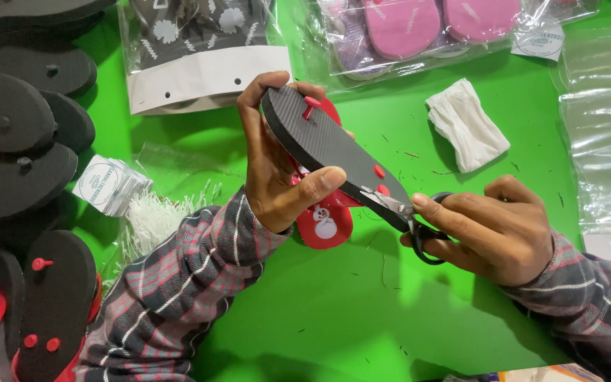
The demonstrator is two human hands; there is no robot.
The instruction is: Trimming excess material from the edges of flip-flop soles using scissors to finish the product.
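Note:
My left hand grips a flip-flop sole up, above the green table. Its sole is black, with red strap plugs poking through and a red strap with a snowman figure hanging below. My right hand holds small black-handled scissors. Their blades rest at a red plug near the heel end of the sole. Both sleeves are plaid.
Black flip-flops are stacked along the left edge, some with red straps. Bagged sandals and pink ones lie at the back. A folded white cloth, round tags, white plastic fasteners and clear bags are around.

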